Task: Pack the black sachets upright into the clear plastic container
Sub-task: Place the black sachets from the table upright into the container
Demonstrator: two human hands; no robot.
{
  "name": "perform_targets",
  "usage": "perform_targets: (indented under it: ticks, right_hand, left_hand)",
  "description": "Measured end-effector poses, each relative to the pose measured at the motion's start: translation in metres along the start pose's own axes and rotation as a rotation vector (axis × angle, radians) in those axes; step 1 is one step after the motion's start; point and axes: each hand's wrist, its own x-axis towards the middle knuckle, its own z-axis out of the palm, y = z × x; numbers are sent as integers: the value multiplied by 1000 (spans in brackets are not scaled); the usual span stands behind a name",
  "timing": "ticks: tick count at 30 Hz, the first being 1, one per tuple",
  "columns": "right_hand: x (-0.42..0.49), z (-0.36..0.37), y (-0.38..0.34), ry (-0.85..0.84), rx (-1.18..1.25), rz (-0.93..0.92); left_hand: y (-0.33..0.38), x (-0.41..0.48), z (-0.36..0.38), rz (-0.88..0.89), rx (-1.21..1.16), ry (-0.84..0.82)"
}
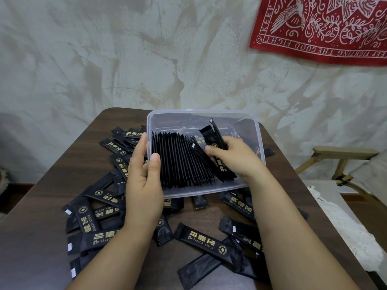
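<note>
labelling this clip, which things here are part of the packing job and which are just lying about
Job: clear plastic container; upright sachets inside it; held sachets in right hand; loose sachets on wooden table; left hand holding the container.
Lying about: red bandana; wooden chair; white lace cloth.

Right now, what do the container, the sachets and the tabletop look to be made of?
Container: clear, faintly frosted plastic; its contents show through the wall. Sachets: matte black film, likely plastic or foil laminate; crimped ends, gold print. Tabletop: dark wood or wood-look laminate, low sheen; streaky grain, can't tell which.
</note>
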Motion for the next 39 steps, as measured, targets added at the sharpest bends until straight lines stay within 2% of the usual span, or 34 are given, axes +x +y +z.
perform_targets:
  ticks: [8, 16, 23, 39]
  right_hand:
    - [1, -3, 1, -121, -3, 1]
    - [1, -2, 2, -44, 30, 8]
    - [0, -1, 1, 56, -51, -9]
    - [4, -3, 4, 171, -171, -52]
  left_hand:
    - [1, 0, 0, -2, -4, 9]
    - [-1, 0, 2, 10, -2, 20]
    - [-1, 0, 2, 8, -12, 22]
    - [-1, 0, 0, 15, 11, 18]
